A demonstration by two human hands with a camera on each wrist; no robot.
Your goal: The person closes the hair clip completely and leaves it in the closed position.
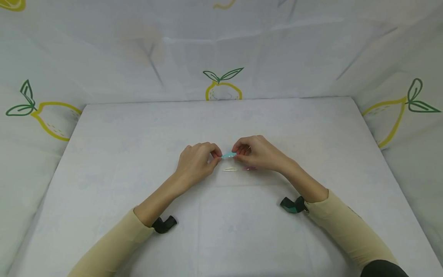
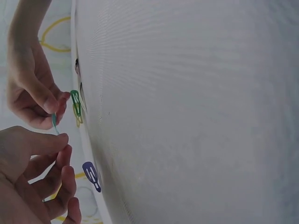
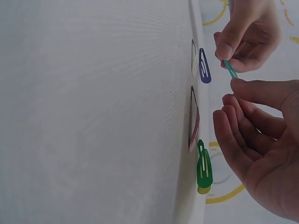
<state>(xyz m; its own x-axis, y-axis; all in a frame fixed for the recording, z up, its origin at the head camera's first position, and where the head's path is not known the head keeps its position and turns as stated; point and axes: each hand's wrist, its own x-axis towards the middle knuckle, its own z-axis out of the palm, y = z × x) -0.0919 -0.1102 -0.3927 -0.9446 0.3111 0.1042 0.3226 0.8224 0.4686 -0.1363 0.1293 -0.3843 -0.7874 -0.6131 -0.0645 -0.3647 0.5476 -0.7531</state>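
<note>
A light-blue snap hair clip (image 1: pixel 228 155) is stretched between both hands over the middle of the table. My left hand (image 1: pixel 199 161) pinches its left end between thumb and forefinger. At the other end, the thumb and forefinger of my right hand (image 1: pixel 259 154) grip it. On the near side lie a cream hair clip (image 1: pixel 230 169) and a pink hair clip (image 1: pixel 250 168). The wrist views also show a purple hair clip (image 2: pixel 91 176) beyond my left hand, and a green hair clip (image 3: pixel 204 168) overlapping a yellow one (image 3: pixel 203 190) beyond my right; the hands hide these in the head view.
A white cloth covers the table (image 1: pixel 228 227), and a lemon-printed sheet (image 1: pixel 187 50) rises around its back and sides. A dark wrist strap end (image 1: pixel 164 224) hangs beside the left cuff, and another strap (image 1: pixel 292 205) beside the right cuff.
</note>
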